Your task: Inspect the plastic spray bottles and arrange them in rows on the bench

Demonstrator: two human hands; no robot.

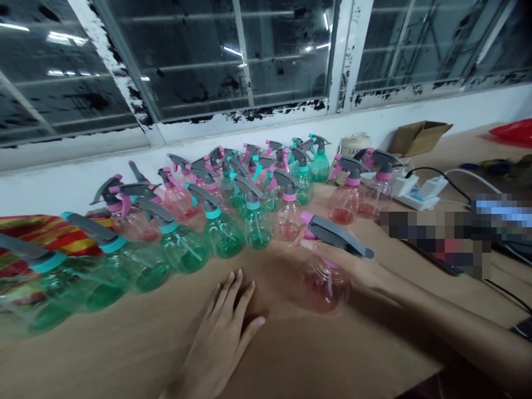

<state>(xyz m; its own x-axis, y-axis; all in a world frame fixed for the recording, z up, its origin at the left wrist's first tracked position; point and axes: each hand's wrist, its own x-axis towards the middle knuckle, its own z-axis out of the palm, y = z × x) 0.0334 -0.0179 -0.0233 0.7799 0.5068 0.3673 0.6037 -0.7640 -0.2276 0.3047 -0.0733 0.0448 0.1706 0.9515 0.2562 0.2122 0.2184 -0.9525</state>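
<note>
My right hand [356,268] is around the neck of a pink spray bottle [326,289], just under its grey-and-pink trigger head; its fingers are partly hidden behind that head. The bottle is close to the tabletop, and I cannot tell whether it touches it. My left hand [222,332] lies on the wooden table [141,346] with fingers stretched out, holding nothing. Beyond it stands a green spray bottle [224,235] with a turquoise collar, among several more green and pink ones. Another pink spray bottle [287,218] stands just behind the one I hold.
Two pink spray bottles stand farther right, one of them a clear-bodied bottle [344,202]. Beyond are a power strip [415,199] with plugs and cables, a cardboard box [419,138] and a red item [513,133]. A red-and-yellow cloth [54,235] lies left, below the windows [224,55].
</note>
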